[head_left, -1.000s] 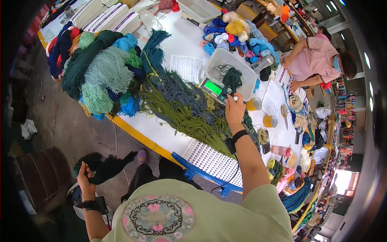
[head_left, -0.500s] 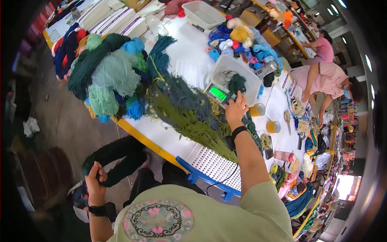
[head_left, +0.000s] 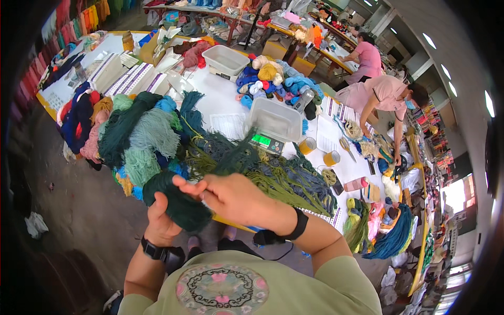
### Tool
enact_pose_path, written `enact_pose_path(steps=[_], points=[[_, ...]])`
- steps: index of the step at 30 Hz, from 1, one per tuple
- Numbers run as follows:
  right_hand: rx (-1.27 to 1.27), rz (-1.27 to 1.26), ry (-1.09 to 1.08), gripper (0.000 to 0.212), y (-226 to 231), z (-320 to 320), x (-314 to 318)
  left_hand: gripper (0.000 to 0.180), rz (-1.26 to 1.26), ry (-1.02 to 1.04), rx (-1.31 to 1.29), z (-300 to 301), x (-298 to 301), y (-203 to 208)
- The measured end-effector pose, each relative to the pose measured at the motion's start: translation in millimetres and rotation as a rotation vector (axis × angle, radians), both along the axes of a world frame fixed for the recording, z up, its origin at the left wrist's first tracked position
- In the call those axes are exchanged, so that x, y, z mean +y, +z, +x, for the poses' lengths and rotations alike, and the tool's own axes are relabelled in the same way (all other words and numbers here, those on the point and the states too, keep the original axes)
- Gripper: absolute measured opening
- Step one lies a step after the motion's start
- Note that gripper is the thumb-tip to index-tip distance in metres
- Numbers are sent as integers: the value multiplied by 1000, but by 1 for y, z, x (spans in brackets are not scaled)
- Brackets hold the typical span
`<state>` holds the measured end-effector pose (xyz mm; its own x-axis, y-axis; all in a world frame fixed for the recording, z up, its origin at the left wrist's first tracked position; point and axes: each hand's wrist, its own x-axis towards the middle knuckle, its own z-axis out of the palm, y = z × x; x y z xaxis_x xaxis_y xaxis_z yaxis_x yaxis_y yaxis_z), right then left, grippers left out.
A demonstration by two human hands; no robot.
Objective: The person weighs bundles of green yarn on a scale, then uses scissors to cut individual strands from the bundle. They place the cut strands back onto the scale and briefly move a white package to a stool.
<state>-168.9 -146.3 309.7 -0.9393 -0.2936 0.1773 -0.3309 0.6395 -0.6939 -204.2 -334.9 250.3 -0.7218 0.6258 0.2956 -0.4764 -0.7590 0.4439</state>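
My left hand is closed around a thick dark green skein of yarn, held in front of me at the table's near edge. Just over the skein, my right hand has its fingers drawn together. A blurred tuft of dark green yarn trails from it toward the scale; the exact grip is partly hidden. Beyond that, a clear plastic tub rests on the scale, whose display glows green. Olive and grey-blue yarn spreads across the table beside my right forearm.
Piled skeins in greens and blues stand at the left table corner. Brown-yellow cones, scissors and a pink spool lie to the right. A co-worker in pink bends over the table's far right side.
My right hand has come back from the tub to the skein, and the dark green yarn is gone from the tub. My left hand has raised the skein and moved right.
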Motion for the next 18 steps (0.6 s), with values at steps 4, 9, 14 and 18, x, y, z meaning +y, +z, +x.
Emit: enact_pose_path(steps=[4,9,14,18], points=[[-194,54,-5,19,5,25,-17,67,155,-102,106,-7,0,18],[-16,-429,-225,18,2,28,-9,85,-326,40,358,-6,-4,36],[-254,-679,-205,12,4,30,-20,72,-453,57,467,3,1,42],[-104,-730,-277,11,3,35,-24,51,-461,42,198,11,0,46]])
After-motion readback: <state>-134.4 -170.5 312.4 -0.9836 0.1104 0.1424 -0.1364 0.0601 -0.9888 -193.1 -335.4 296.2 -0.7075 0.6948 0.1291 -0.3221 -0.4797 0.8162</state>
